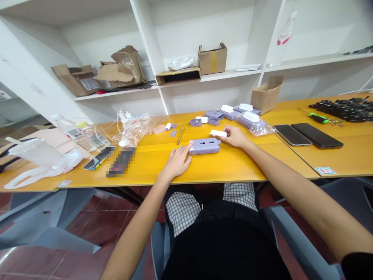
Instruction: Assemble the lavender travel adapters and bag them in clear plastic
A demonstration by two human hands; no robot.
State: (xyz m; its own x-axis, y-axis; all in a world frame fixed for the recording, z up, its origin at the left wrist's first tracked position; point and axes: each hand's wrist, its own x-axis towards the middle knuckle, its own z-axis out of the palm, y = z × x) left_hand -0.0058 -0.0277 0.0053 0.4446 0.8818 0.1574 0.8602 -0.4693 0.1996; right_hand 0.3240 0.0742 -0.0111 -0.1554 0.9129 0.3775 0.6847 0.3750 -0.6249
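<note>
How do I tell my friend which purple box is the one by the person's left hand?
Find the yellow table below the white shelves. Near its front edge, between the left hand and the right hand, lies the purple box. Unlike the other purple pieces farther back, it's closest to the seated person.

Lavender slotted case (205, 147), box-shaped, lying flat, white oblong piece (218, 133) just beyond it

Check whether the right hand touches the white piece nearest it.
Touching. The head view shows the right hand gripping one end of the white piece, no gap visible.
</note>
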